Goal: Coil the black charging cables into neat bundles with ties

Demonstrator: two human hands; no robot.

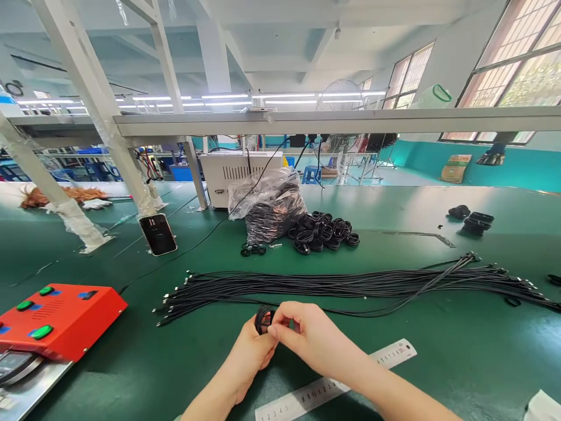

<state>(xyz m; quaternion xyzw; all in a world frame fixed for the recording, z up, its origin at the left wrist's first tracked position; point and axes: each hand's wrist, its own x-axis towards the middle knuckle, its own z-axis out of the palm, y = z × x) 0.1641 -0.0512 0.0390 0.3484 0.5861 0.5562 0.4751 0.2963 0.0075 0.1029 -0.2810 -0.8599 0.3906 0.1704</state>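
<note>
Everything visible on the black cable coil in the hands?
The black cable coil is thin, rubbery-looking, wound in several close loops around an open centre. The left hand holds it on edge over the green table; the right hand meets its right side, whether pinching is unclear. No cable end can be made out.

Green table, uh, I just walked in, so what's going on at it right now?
A person is handling a small black cable coil over the green table. The left hand holds it, while the right hand has its thumb and fingertips at it; whether they pinch it is hard to tell. Just beyond, long black cables lie stretched out, with a pile of coils farther back. A ruler lies below the right forearm.
</note>
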